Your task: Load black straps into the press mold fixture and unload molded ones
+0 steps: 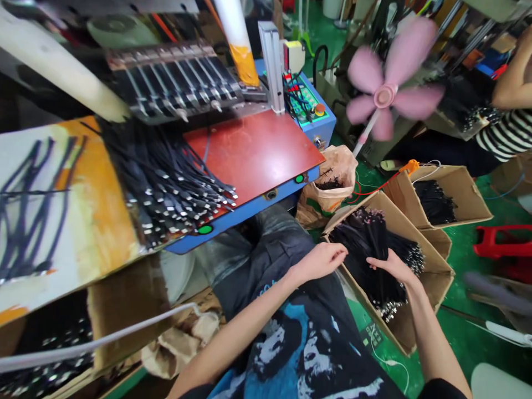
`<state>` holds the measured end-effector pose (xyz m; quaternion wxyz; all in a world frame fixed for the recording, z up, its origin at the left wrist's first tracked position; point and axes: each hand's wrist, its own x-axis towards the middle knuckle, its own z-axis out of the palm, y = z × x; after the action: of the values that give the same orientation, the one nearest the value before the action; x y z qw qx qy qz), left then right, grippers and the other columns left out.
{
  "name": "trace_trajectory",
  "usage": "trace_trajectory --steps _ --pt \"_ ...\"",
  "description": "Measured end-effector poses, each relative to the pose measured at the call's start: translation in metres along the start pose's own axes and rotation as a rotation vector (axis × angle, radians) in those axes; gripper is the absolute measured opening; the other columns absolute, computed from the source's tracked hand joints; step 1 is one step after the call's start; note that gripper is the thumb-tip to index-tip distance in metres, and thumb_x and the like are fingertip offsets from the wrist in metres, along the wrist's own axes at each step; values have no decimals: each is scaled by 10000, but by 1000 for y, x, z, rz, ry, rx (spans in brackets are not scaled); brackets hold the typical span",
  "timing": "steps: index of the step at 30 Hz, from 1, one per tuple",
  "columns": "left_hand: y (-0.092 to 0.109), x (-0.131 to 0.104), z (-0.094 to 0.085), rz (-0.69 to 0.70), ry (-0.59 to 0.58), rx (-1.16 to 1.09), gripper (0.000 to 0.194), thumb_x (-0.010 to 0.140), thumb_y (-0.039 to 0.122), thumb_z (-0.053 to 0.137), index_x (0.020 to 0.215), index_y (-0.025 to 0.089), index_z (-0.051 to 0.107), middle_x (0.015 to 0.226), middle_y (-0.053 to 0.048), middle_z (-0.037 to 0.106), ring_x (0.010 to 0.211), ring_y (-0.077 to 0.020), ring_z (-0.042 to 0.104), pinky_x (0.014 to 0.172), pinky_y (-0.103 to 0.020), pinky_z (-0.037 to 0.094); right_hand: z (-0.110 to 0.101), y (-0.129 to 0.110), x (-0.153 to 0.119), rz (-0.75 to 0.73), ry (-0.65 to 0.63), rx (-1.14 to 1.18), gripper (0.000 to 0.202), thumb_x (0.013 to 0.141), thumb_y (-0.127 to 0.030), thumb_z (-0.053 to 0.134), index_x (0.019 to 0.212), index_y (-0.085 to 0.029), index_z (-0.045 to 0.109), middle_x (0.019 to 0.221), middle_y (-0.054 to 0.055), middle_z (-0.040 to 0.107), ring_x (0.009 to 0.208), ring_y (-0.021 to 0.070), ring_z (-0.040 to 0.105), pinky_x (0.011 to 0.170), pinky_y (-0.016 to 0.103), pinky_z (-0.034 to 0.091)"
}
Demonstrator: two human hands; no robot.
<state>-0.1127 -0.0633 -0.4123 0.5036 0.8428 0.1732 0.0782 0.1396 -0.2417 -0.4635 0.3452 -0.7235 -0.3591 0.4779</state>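
My right hand (393,267) reaches into a cardboard box (438,271) at the lower right. Its thumb and fingers are closed about a bundle of black cables (376,241); part of the fingers is hidden among them. The cables have shiny metal connector ends. Just over the box's near left edge is my left hand (324,259), its fingers curled together with nothing visible in them. On the machine table at the left lies a big pile of black cables (174,188), their silver plugs toward me.
A machine with a row of clamps (174,83) stands over a red-brown work surface (261,147). A pink fan (384,95) spins behind a paper bag (332,191). Another cardboard box (469,194) holds cables. A co-worker in a striped top (509,133) sits at the right.
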Motion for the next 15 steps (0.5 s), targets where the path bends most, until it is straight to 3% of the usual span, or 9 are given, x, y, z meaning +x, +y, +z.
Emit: trace_trajectory --steps 3,5,8,10,13,15 --pt "3 29 24 94 -106 190 198 992 215 570 1047 189 758 961 -102 766 928 -251 729 867 -330 534 -12 -8 -13 -7 89 92 492 790 -616 825 641 -196 617 647 34 685 668 190 656 709 309 519" --pt "-1 49 42 134 -144 302 227 942 178 644 1145 151 744 1089 -164 750 1061 -308 707 942 -383 519 -18 -12 -23 -25 133 159 481 815 -606 818 656 -208 599 605 8 635 671 190 657 731 315 524" --pt "-8 73 69 207 -190 421 640 805 154 822 1413 147 625 1407 -233 632 1312 -384 588 1069 -457 448 -24 -20 -39 -50 175 248 418 842 -586 807 794 -225 602 585 -40 574 647 181 631 754 341 541" --pt "-12 84 87 262 -243 467 681 788 177 855 1429 205 624 1488 -203 593 1390 -374 531 1112 -463 407 -27 -27 -50 -61 191 303 396 845 -562 814 854 -235 591 592 -55 554 621 172 602 752 361 549" --pt "-20 94 110 280 -360 520 160 920 191 730 1071 205 782 1129 -140 768 1172 -286 669 1017 -406 461 -33 -42 -70 -90 237 395 351 839 -484 842 867 -240 591 594 -59 532 576 162 553 700 375 536" --pt "-27 96 120 249 -420 556 128 976 179 658 928 171 777 890 -96 768 962 -234 711 926 -384 510 -43 -55 -88 -121 282 421 313 842 -434 846 840 -244 597 591 -52 518 561 167 537 648 376 506"
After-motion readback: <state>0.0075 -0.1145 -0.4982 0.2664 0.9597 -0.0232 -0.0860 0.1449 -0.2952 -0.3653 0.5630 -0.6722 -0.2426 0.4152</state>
